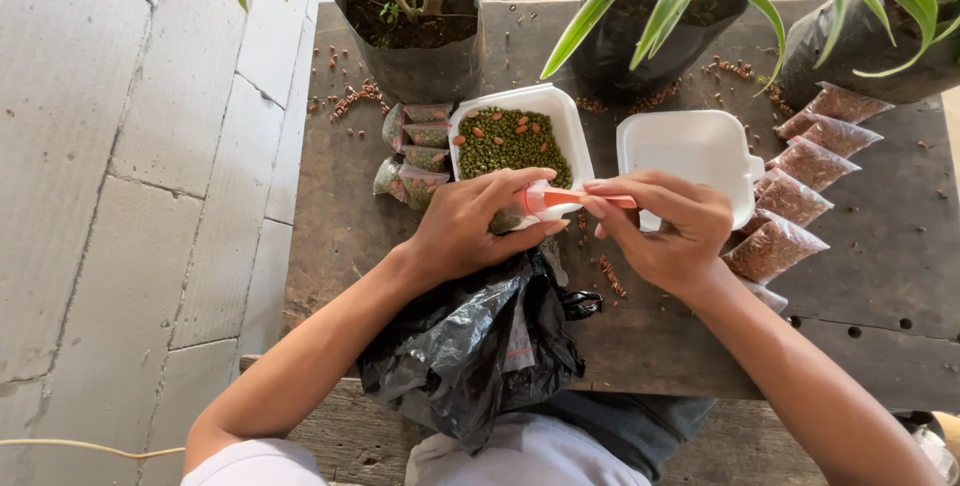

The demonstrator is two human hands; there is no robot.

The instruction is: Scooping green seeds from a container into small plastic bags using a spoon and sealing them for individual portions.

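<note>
My left hand [470, 226] and my right hand [665, 231] meet over a dark wooden table [880, 266], both pinching the red-strip top of a small clear zip bag [548, 201]. The bag holds green seeds and is partly hidden under my left fingers. Just beyond it sits a white foam tray [580, 141] filled with green seeds and a few brown ones. A second, empty white foam tray [690, 151] lies right of it, behind my right hand.
Filled small bags of green seeds [415, 151] lie left of the full tray; bags of brown seeds [805, 181] line the right. A crumpled black plastic bag [470, 346] rests at the table's near edge. Three black potted plants [415, 31] stand along the back. Concrete floor lies left.
</note>
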